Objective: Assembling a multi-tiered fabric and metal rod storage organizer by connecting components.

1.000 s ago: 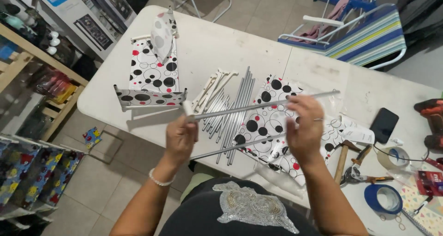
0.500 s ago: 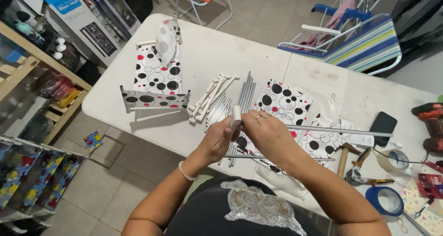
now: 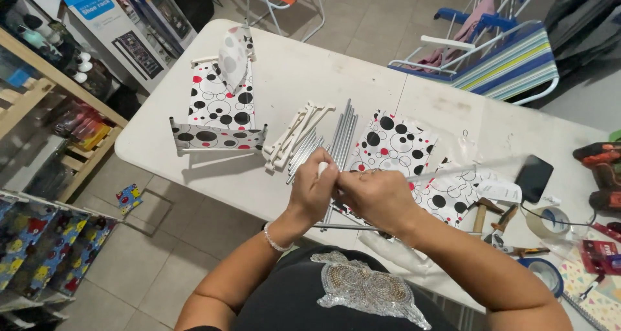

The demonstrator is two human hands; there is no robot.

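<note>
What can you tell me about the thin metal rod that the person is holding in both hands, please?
The rod is a slim, straight, silver-grey tube that looks like metal. Its near end, which seems to carry a small white cap, is gripped between the left hand and the right hand. From there it runs rightward, slightly raised, over the spotted fabric panels on the white table.
</note>
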